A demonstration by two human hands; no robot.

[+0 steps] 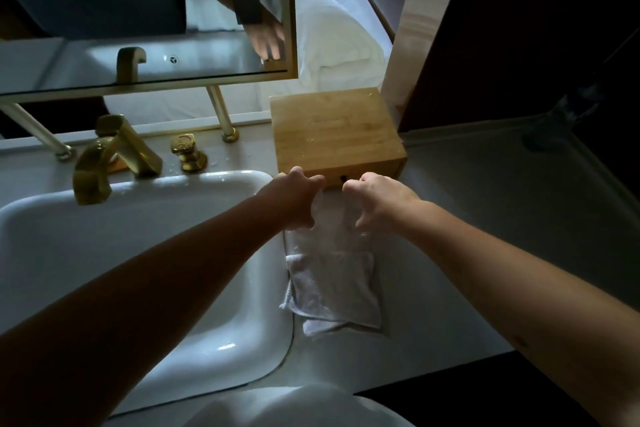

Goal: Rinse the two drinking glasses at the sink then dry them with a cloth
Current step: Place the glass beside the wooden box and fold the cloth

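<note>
My left hand (pixel 298 198) and my right hand (pixel 378 202) are close together over the counter, just right of the sink (pixel 149 253). Their fingers curl downward around faint clear glass (pixel 334 218) between them. The glass is nearly invisible, so I cannot tell whether it is one drinking glass or two side by side. Right below the hands, a white cloth (pixel 334 291) lies folded and crumpled on the counter, and the glass seems to stand at its far end. No water runs from the gold tap (pixel 100 163).
A wooden box (pixel 334 135) stands on the counter just beyond my hands. A gold handle (pixel 187 152) sits right of the tap. A gold-framed mirror (pixel 145 14) on two legs stands behind the sink. The grey counter (pixel 485 218) extends right to a dark wall.
</note>
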